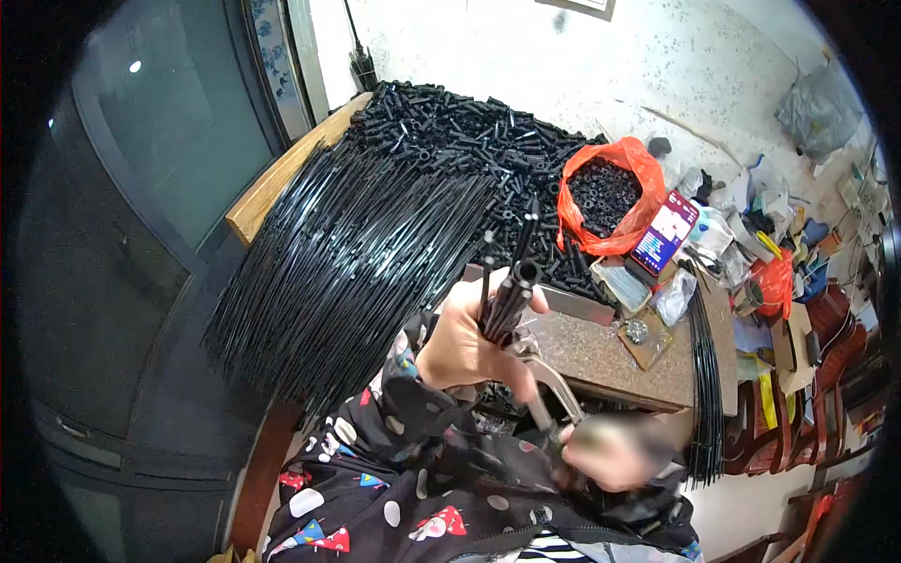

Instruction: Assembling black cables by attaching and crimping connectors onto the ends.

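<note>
Sleeves of a dark patterned jacket [394, 469] fill the lower edge of the view. Right hand [615, 450] sits low and is blurred by motion; it appears to be at the handles of a pair of metal pliers [544, 380], but how far its fingers are closed cannot be told. Left hand [465, 347] is raised just above and beside the pliers, fingers wrapped tight around a small bunch of thin black rods [507, 291], which stand nearly upright out of the fist with short black tube pieces fitted on their upper ends.

Behind the hands lies a brown speckled surface [610, 361]. On it, near the right, rest a small round metal part [637, 330] on a card, a clear plastic packet [676, 296] and a phone [664, 233] with a lit screen. A thin sheaf of black rods [706, 394] hangs over the right edge.

Further back, a large fan of long black rods [347, 253] spreads to the left, over a wooden board [282, 178]. Beyond it sits a heap of short black tubes [469, 131], and beside that an orange plastic bag [610, 197] holding more of the same tubes. Assorted clutter [779, 253] occupies the far right.
</note>
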### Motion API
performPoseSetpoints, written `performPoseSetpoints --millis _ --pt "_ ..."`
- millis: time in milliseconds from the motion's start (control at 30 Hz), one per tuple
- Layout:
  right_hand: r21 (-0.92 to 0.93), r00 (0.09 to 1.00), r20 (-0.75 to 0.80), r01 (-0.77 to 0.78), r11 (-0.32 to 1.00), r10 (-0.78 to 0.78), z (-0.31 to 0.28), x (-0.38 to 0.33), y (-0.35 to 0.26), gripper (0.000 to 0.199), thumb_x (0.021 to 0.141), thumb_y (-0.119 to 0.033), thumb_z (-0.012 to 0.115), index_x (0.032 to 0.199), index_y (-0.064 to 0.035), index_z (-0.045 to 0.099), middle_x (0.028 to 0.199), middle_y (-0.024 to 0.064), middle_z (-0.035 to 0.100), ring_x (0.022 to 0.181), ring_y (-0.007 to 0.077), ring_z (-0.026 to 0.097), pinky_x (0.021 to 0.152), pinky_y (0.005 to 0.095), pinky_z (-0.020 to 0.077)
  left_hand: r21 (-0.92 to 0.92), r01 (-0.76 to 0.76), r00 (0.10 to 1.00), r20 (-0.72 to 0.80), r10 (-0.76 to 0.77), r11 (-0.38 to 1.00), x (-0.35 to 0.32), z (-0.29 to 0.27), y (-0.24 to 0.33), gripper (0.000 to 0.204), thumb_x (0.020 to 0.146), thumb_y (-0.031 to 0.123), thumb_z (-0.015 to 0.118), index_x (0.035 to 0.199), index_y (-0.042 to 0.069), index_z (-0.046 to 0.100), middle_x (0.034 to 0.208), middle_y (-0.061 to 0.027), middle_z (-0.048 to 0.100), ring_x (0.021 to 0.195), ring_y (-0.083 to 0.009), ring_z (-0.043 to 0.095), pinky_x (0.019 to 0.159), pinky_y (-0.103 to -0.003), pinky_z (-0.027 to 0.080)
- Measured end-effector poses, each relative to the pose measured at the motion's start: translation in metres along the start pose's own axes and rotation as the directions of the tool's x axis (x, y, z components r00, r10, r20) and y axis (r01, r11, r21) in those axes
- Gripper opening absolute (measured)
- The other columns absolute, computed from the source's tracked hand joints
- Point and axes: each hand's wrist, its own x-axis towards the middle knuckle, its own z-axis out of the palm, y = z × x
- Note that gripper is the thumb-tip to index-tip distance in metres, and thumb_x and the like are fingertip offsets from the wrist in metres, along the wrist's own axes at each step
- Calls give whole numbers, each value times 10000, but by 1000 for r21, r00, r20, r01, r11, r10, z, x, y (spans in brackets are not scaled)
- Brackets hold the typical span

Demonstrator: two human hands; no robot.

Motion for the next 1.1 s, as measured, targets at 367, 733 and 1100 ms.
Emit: performPoseSetpoints --millis 367,733,1100 --pt "-741 614 -464 127 659 -639 -6 18 22 398 516 24 503 903 11 411 727 167 461 645 298 464 576 324 387 231 13 998 56 -26 973 -4 7 5 657 284 122 775 839 -12 450 685 21 447 524 -18 372 438 -151 292" --pt "631 974 211 -71 773 -83 11 16 19 478 753 -106 383 1160 -10 152 908 118 450 712 188 481 668 292 365 255 95 995 -9 -96 962 5 16 14 320 448 146 722 639 52 482 522 69 385 460 -15 319 398 -159 256" --pt "568 994 72 29 822 -84 40 29 34 114 721 -21 417 834 -11 399 586 51 438 459 85 398 407 201 316 273 108 994 -12 -109 956 10 24 19 242 530 97 665 681 30 487 544 62 406 477 -11 330 415 -152 274"
